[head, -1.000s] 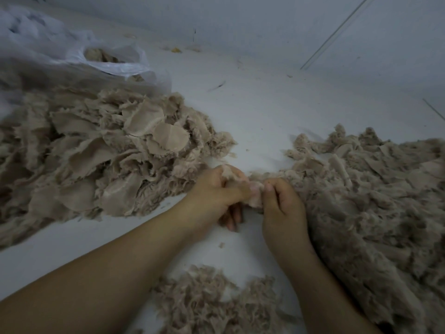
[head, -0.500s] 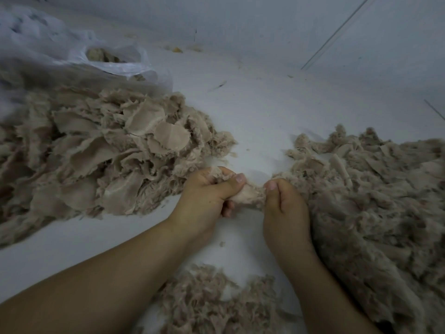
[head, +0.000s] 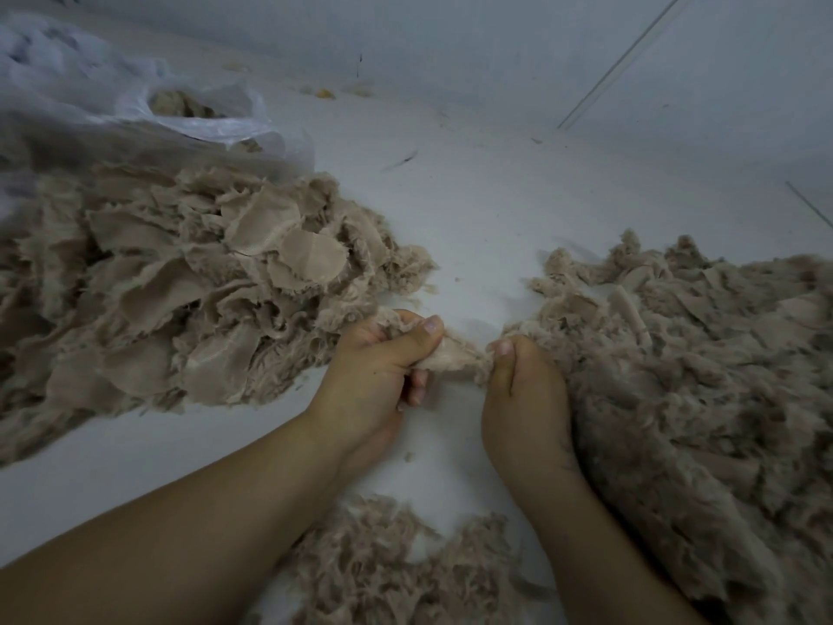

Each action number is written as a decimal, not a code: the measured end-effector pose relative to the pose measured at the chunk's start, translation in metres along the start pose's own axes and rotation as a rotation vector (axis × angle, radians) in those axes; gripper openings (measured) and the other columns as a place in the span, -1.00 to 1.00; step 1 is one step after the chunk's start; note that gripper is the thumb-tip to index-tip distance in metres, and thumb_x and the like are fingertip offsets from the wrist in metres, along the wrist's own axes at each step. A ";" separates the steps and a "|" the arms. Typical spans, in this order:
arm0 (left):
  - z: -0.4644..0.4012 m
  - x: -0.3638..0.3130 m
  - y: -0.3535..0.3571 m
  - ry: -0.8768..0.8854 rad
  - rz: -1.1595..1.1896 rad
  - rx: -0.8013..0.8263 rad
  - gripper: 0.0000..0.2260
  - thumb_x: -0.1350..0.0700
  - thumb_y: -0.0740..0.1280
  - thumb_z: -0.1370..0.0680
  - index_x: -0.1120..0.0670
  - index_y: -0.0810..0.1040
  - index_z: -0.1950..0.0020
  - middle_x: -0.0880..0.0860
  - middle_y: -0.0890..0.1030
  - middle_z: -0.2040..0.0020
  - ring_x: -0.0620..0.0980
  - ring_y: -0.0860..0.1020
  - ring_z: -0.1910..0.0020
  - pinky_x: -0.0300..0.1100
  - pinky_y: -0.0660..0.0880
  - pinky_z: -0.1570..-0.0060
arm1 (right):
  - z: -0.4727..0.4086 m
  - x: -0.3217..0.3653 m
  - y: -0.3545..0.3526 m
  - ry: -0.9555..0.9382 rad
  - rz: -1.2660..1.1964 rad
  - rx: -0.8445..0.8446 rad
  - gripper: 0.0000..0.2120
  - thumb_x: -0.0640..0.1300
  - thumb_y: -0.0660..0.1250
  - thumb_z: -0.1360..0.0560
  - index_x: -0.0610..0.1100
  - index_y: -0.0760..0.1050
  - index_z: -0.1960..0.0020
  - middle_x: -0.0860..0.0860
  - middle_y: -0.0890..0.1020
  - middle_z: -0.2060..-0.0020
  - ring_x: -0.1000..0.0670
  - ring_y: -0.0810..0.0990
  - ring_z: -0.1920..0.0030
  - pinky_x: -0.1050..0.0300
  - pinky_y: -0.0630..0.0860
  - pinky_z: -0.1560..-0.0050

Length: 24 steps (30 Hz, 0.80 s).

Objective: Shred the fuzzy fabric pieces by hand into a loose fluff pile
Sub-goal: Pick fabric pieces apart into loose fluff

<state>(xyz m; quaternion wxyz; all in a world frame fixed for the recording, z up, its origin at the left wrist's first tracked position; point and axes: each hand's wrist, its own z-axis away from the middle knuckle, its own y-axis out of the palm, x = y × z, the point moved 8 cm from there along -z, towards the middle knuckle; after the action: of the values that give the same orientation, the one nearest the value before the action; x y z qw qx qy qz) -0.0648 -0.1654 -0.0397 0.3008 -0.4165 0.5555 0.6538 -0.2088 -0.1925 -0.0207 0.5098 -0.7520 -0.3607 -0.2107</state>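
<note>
Fabric scraps (head: 189, 300) lie heaped beyond and to the left of the left hand's knuckles, flat woven backs showing among the fuzz; behind that heap a thin plastic bag (head: 198, 124) holds more of the same stuff. The left hand (head: 374, 367) is clenched, thumb pressed across the curled fingers, pinching one end of a single fuzzy piece (head: 455, 354). That piece spans the short gap between the two thumbs, drawn taut and thinning in the middle. The right hand (head: 523, 390) is closed on the other end, thumb tip bearing down against the forefinger; its remaining fingers are tucked under and cannot be seen. Just past the right hand's knuckles, touching them, spreads a large loose fluff pile (head: 694, 376), with a few strip-like bits on its far edge that look only partly torn. Below both wrists, toward the person, a smaller patch of fluff (head: 396, 561) sits on the pale floor (head: 487, 209).

By the look of it the work is somewhere around midway: a good mound of fluff is made, one piece is being pulled apart, and the left-hand heap plus the bag's contents remain untouched.
</note>
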 end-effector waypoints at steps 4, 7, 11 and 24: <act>-0.007 -0.009 -0.013 0.020 0.060 -0.050 -0.77 0.07 0.39 -0.41 0.03 0.48 0.43 0.02 0.36 0.54 -0.05 0.29 0.59 -0.30 0.13 0.59 | -0.003 -0.007 -0.006 0.042 -0.062 -0.056 -0.75 -0.14 0.06 -0.65 -0.07 0.35 0.19 0.13 0.37 0.34 0.04 0.34 0.30 0.15 0.12 0.24; -0.007 -0.010 -0.016 0.033 -0.006 -0.024 -0.77 0.02 0.42 -0.43 0.05 0.51 0.40 0.05 0.40 0.52 -0.02 0.33 0.57 -0.29 0.19 0.58 | -0.002 -0.009 0.000 0.041 -0.136 -0.002 -0.82 -0.20 0.14 -0.54 0.00 0.38 0.20 0.10 0.44 0.20 0.09 0.40 0.22 0.16 0.29 0.14; -0.010 -0.005 -0.007 0.055 -0.088 0.005 -0.77 -0.01 0.43 -0.41 0.04 0.55 0.41 0.07 0.43 0.50 -0.01 0.35 0.55 -0.28 0.23 0.57 | 0.002 -0.006 0.001 0.059 -0.276 0.055 -0.64 -0.39 0.21 -0.31 0.01 0.56 0.12 0.07 0.46 -0.11 0.14 0.47 -0.15 0.21 0.41 -0.25; -0.012 -0.005 -0.008 0.081 -0.096 0.042 -0.89 0.11 0.44 -0.42 0.11 0.60 0.27 0.13 0.54 0.45 -0.01 0.44 0.56 -0.25 0.38 0.55 | 0.002 -0.012 0.006 0.172 -0.579 0.112 -0.74 -0.14 0.37 -0.56 -0.08 0.45 0.29 0.01 0.44 0.47 0.10 0.32 0.46 0.21 0.31 0.47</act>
<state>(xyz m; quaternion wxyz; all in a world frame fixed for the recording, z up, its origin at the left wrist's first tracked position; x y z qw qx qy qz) -0.0528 -0.1755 -0.0391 0.3178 -0.4624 0.5602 0.6094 -0.2121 -0.1962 -0.0340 0.4978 -0.5682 -0.5267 -0.3898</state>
